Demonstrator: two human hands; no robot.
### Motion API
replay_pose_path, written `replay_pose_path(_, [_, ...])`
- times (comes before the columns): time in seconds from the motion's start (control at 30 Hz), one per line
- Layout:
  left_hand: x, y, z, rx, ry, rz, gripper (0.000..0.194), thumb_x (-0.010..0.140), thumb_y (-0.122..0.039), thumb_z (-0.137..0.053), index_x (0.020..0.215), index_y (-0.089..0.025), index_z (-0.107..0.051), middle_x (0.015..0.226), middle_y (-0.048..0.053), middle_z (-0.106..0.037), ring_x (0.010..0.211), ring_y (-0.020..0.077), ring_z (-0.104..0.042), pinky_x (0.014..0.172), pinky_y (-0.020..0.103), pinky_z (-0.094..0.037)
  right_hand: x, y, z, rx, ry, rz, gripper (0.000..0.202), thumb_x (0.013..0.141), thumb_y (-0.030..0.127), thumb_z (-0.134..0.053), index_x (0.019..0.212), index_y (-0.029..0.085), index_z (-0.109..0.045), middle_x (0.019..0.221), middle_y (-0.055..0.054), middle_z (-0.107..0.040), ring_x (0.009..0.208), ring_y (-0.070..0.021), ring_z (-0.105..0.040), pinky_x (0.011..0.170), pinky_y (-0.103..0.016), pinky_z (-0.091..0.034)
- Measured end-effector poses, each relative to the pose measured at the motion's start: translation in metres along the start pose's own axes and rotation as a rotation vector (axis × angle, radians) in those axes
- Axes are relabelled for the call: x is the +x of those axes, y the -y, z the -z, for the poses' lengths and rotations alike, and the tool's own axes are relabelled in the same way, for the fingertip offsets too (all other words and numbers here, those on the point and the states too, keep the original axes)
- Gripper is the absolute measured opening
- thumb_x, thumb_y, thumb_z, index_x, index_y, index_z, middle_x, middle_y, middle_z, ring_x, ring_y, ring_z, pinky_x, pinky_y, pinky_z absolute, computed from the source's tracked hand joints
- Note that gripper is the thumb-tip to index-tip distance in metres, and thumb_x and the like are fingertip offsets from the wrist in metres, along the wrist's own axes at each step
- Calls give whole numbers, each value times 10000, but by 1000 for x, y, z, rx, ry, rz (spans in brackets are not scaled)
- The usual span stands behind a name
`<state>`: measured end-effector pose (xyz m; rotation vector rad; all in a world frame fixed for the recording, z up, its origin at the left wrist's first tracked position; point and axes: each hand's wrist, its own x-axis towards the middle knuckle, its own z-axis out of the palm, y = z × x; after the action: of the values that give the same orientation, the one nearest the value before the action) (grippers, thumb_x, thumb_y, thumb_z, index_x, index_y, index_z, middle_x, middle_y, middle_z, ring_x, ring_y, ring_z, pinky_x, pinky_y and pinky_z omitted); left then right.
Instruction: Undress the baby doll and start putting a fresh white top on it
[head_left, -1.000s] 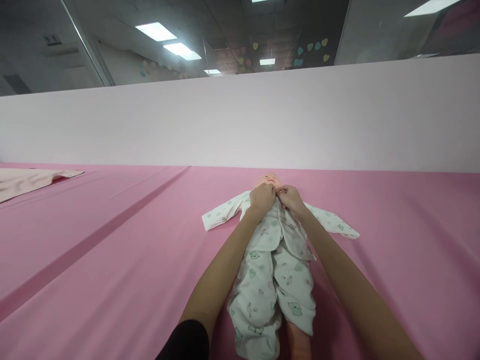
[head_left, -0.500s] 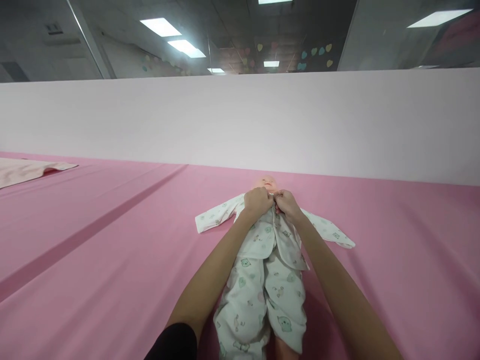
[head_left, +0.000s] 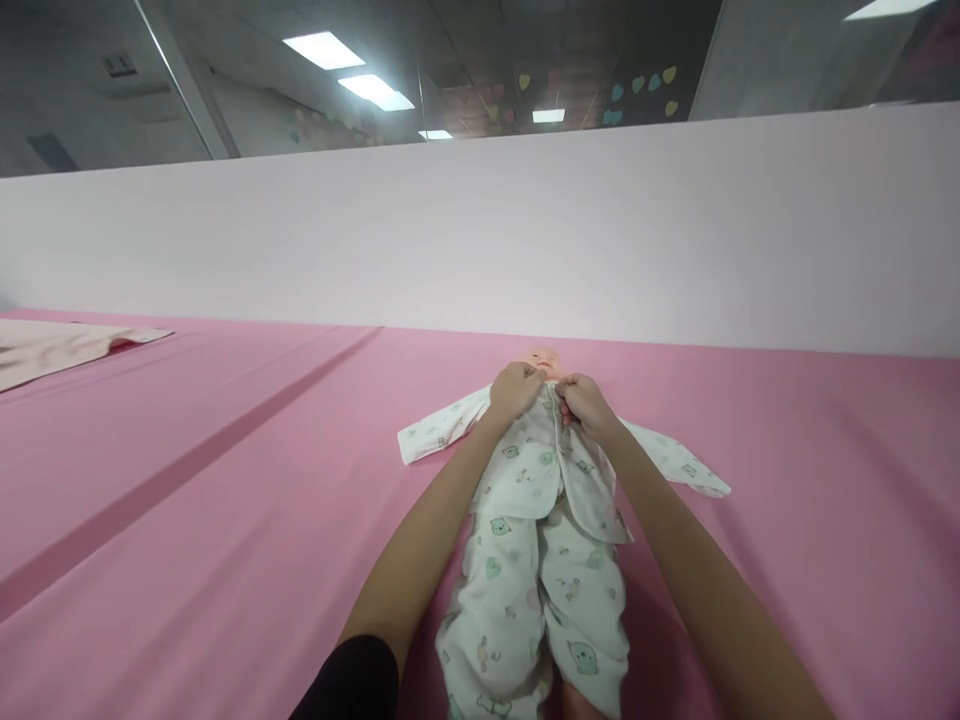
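- The left hand [head_left: 514,388] is clenched on the left front edge of the baby doll's printed top [head_left: 536,470], right at the neckline, with the fingers curled into the cloth.
- The right hand [head_left: 583,403] pinches the opposite front edge, just beside the left hand; the 2 hands nearly touch at the collar.
- The baby doll [head_left: 545,360] lies on its back on the pink table [head_left: 225,520], its head just beyond both hands, and its legs run back toward the person between the 2 forearms.
- The top looks like thin, soft knit cotton: light, limp and apt to wrinkle or slide over the doll's smooth body. The firmest hold is probably on the doubled placket edge near the neck, where both hands already sit.
- The 2 sleeves lie flat and spread out to either side of the hands.
- The matching printed trousers [head_left: 540,610] cover the legs, nearer the person than the hands.
- A pale pink garment [head_left: 52,345] lies well apart, far to the left of the left hand.
- No container shows in the view.
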<state>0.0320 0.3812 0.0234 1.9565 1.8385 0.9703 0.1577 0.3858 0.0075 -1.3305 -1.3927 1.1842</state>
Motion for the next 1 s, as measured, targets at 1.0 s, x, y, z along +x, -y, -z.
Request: replay_pose_path(1.0, [-12,-18,-2,240,-17,-84,267,876,-345,-361,908,-184,-572,923,81,-661,859,216,-605,690,282,-430,-15,14,-4,-488,-263,274,137,717,105,-457,747,150,-583,792,-62,-620,737,-168,-555,622,-254,-402])
